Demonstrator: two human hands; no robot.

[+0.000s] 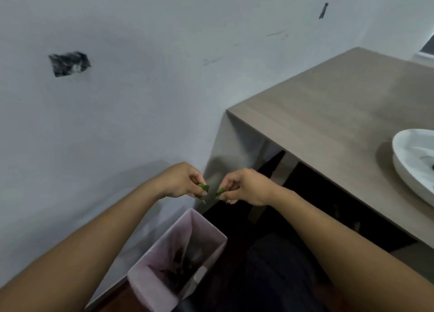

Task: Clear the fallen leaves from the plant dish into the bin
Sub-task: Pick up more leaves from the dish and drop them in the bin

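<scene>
My left hand (182,181) and my right hand (244,187) are held side by side in the air, beyond and above the bin. Each pinches small green leaves: one clump (203,189) in the left fingers, another (220,193) in the right. The two clumps are a short gap apart. Below the hands stands a square bin (150,269) lined with a pale pink bag, with dark leaves lying at its bottom. The white plant dish (406,161) sits on the table at the right edge, partly cut off by the frame.
A grey-brown wooden table (328,114) fills the right side, its corner close to my right hand. A white wall (117,112) with a dark scuffed patch runs behind the bin. The floor under the table is dark.
</scene>
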